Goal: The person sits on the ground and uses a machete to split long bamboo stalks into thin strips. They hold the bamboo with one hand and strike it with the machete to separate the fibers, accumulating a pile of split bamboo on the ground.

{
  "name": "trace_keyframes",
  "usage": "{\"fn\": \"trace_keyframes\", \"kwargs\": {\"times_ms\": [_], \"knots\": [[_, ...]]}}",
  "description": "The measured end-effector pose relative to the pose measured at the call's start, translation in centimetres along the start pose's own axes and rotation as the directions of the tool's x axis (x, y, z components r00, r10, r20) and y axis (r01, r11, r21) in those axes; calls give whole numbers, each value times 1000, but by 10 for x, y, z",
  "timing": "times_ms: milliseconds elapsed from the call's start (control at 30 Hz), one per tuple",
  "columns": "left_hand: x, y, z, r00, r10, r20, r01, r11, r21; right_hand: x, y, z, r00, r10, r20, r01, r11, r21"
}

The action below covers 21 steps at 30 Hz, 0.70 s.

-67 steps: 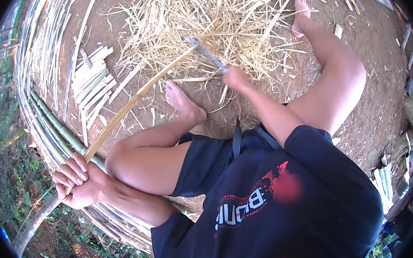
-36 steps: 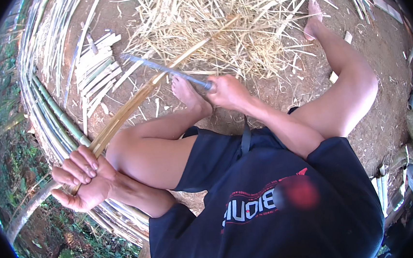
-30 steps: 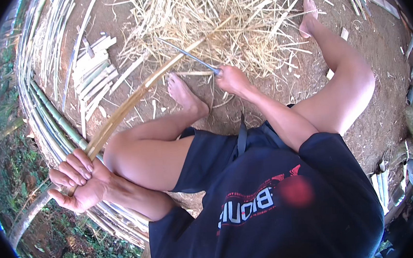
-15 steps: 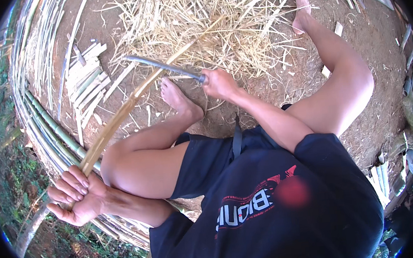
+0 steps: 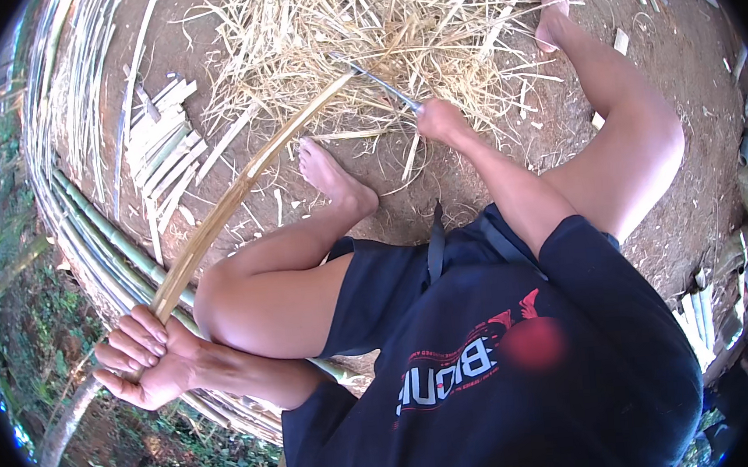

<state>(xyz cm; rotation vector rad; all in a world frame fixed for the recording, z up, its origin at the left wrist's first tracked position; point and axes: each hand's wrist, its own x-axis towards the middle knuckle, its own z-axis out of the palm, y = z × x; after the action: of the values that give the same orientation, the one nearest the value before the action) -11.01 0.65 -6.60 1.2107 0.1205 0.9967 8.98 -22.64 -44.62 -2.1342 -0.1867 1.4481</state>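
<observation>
My left hand [image 5: 149, 356] is closed round the near end of a long, split bamboo strip [image 5: 229, 198], low at the left beside my bent knee. The strip slants up and away to the right, over my left foot. My right hand [image 5: 444, 123] grips a knife [image 5: 391, 88] by its handle, which the fingers mostly hide. Its narrow, dark blade points away to the left, and it meets or overlaps the strip's far end; whether they touch I cannot tell.
A broad heap of pale shavings [image 5: 357, 24] covers the ground ahead. Short split pieces [image 5: 167, 149] lie stacked left of my left foot [image 5: 332, 177]. Long bamboo poles [image 5: 101, 224] run along the left side, with green plants [image 5: 30, 322] beyond. More pale pieces [image 5: 696, 322] stand at the right.
My right hand has moved right and slightly away with the knife, so the blade has slid from across the strip to its far tip. My left hand keeps its hold, nearly still.
</observation>
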Motion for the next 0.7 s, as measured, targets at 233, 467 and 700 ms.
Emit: {"fn": "trace_keyframes", "kwargs": {"times_ms": [233,467,700], "knots": [[1,-1,-1,999,17,-41,-16,1000,23,-21,-16,23,982,-189,-14,189,979,71],[-6,1,2,998,34,-60,-33,999,15,-33,-33,13,979,-203,-11,202,977,-65],[-5,-4,1,1000,7,-10,-8,998,-59,-11,-1,3,998,8,-56,-15,993,-118]]}}
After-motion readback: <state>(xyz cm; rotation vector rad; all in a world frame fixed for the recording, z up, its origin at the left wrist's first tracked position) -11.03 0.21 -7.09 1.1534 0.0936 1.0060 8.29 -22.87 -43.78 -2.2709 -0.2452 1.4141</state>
